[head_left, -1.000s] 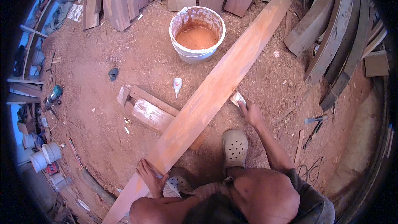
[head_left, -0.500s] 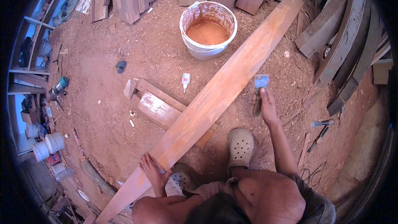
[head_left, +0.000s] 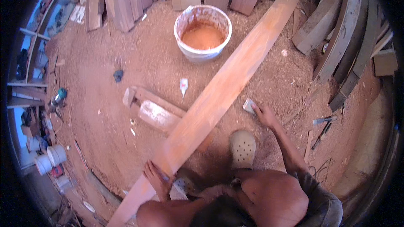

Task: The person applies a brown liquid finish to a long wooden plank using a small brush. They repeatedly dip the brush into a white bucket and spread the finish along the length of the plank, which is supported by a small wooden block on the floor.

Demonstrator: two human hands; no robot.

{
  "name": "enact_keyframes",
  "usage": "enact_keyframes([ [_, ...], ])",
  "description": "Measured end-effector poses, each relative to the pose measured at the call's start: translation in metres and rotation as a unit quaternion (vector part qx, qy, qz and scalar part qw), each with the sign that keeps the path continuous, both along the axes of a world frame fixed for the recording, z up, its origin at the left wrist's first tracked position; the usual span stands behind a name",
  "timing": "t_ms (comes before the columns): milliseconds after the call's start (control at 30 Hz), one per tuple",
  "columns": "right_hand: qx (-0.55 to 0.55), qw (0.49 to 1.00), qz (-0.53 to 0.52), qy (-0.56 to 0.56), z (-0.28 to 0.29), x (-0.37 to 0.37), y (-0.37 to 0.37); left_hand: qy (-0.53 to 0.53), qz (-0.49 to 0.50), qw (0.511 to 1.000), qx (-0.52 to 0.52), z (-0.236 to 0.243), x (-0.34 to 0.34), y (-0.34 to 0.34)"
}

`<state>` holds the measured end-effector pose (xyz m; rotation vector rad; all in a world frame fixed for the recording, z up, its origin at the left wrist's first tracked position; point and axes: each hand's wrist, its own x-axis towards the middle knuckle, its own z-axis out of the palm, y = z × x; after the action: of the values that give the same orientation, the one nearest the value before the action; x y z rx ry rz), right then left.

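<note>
Bottle label: small white bottle [head_left: 184, 85] lying on the floor [head_left: 97, 138], nozzle toward the person; red mark on its front, any lettering too small to read.
Red pack: red pack [head_left: 57, 170] among white tubs [head_left: 56, 154] at left; its markings too blurred to make out.
Board, look: long, flat board [head_left: 227, 80], pinkish-brown, with uneven orange smears and streaks along its upper face; lower end paler and pinker.
Board, place: slanting from upper right to lower left before the person, passing over a low wooden piece [head_left: 158, 113] with a whitish worn patch.
Left hand: left hand [head_left: 156, 179] laid on the lower part of the board, fingers stretched over its face.
Right hand: right hand [head_left: 265, 115] pinching a scraper [head_left: 248, 106], pale blade showing; held near the board's right edge, apart from it.
Bucket: white bucket [head_left: 202, 54] beyond the board, inner wall smeared, orange-brown mix [head_left: 203, 38] inside.
Right side: curved planks [head_left: 324, 25] leaning together.
</note>
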<state>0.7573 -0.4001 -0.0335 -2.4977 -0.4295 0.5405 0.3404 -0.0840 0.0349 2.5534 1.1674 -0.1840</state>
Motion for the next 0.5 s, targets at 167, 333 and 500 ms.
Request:
enact_keyframes([
  [167,0.011,0.999,-0.041,0.009,0.055,0.052,-0.016,0.018,0.027,0.999,-0.008,-0.001,0.003,-0.014],
  [333,-0.088,0.98,0.164,-0.064,0.116,0.14,0.032,-0.001,0.005,1.0,0.002,-0.001,-0.004,-0.012],
  [500,-0.178,0.918,0.332,-0.119,0.127,0.165,0.06,0.012,-0.007,1.0,0.003,-0.007,-0.007,-0.011],
])
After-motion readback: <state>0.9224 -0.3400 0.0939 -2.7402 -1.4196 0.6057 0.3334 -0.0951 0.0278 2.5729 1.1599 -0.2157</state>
